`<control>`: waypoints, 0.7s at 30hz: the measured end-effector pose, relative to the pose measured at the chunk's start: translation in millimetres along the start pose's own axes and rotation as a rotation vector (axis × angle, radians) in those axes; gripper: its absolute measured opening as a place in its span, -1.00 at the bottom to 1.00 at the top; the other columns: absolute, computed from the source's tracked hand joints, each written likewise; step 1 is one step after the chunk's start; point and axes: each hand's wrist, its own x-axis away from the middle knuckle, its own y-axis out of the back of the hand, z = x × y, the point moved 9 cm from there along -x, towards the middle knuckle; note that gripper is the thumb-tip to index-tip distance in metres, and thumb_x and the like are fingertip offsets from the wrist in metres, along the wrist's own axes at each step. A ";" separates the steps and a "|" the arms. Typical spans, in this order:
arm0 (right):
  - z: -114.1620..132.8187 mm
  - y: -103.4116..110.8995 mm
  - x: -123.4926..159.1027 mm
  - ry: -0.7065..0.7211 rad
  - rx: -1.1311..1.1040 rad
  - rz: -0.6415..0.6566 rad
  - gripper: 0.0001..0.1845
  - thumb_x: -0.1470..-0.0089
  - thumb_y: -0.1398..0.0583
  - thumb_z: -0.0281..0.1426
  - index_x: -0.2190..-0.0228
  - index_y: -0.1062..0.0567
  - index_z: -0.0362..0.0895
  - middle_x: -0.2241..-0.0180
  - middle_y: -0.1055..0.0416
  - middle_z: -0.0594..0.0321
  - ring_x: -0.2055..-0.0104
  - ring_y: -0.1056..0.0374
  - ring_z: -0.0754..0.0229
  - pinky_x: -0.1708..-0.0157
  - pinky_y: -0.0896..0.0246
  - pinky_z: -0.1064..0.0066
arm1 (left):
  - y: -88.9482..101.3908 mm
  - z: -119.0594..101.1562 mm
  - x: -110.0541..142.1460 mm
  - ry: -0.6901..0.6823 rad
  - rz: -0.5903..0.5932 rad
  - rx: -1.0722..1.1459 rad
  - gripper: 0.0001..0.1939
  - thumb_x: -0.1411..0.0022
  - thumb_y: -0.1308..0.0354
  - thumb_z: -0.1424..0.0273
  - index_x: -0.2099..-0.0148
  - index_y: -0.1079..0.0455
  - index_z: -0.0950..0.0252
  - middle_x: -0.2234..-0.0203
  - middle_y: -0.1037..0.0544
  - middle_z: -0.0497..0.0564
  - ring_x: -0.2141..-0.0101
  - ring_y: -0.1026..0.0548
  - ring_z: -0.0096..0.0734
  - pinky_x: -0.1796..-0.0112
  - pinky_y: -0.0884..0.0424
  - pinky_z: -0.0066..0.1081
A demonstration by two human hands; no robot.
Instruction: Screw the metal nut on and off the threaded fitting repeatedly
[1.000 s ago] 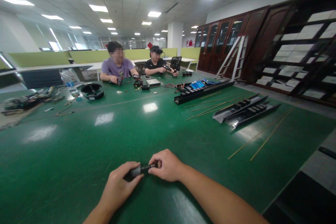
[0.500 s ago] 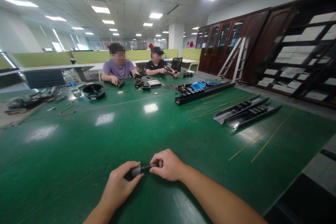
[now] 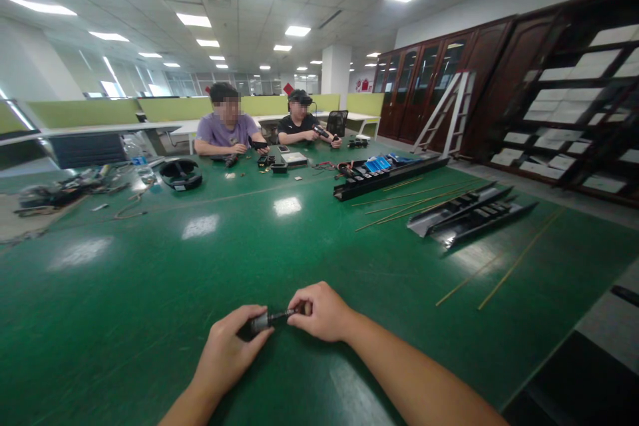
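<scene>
My left hand (image 3: 227,346) grips a short dark cylinder with a grey band (image 3: 260,323) between thumb and fingers, just above the green table. From its right end sticks out a thin dark shaft (image 3: 280,317). The fingertips of my right hand (image 3: 317,313) pinch the far end of this shaft, so both hands are joined by the one piece. It lies nearly level, rising slightly to the right. My fingers cover part of the cylinder and the shaft's tip; its exact kind is too small to make out.
Black metal channels (image 3: 474,213) and thin yellowish rods (image 3: 519,263) lie to the right on the green table (image 3: 150,279). Across it sit two people (image 3: 227,130), with small black boxes (image 3: 269,161) before them. A black headset (image 3: 180,174) rests at the left, near cluttered tools (image 3: 60,190).
My right hand has shifted very slightly to the right, with a little more shaft showing. The purple-shirted person's hand has lifted off the dark tool on the table.
</scene>
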 end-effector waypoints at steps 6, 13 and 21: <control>-0.3 1.8 -0.3 0.004 0.003 -0.005 -0.83 0.05 -0.31 -0.32 0.36 -0.60 -0.13 0.58 -0.44 0.35 0.60 -0.27 0.34 0.52 -0.12 0.53 | 2.4 1.8 -0.1 0.017 0.002 -0.005 -0.74 -0.14 -0.31 0.26 0.10 -0.49 0.13 0.22 -0.62 -0.08 0.22 -0.59 -0.31 0.14 -0.54 -0.37; 0.3 3.7 0.2 0.005 0.006 -0.005 -0.83 0.04 -0.31 -0.32 0.36 -0.60 -0.13 0.57 -0.44 0.34 0.59 -0.27 0.33 0.51 -0.13 0.53 | 4.2 -0.9 1.3 -0.005 -0.013 -0.026 -0.73 -0.15 -0.30 0.23 0.09 -0.48 0.13 0.21 -0.61 -0.06 0.20 -0.59 -0.28 0.12 -0.54 -0.33; 3.9 7.1 0.8 0.016 0.020 -0.010 -0.84 0.05 -0.32 -0.33 0.36 -0.60 -0.13 0.56 -0.45 0.33 0.58 -0.29 0.33 0.49 -0.13 0.52 | 1.2 2.5 2.0 -0.006 0.000 -0.038 -0.72 -0.18 -0.29 0.24 0.06 -0.46 0.13 0.17 -0.60 -0.04 0.16 -0.58 -0.28 0.10 -0.52 -0.32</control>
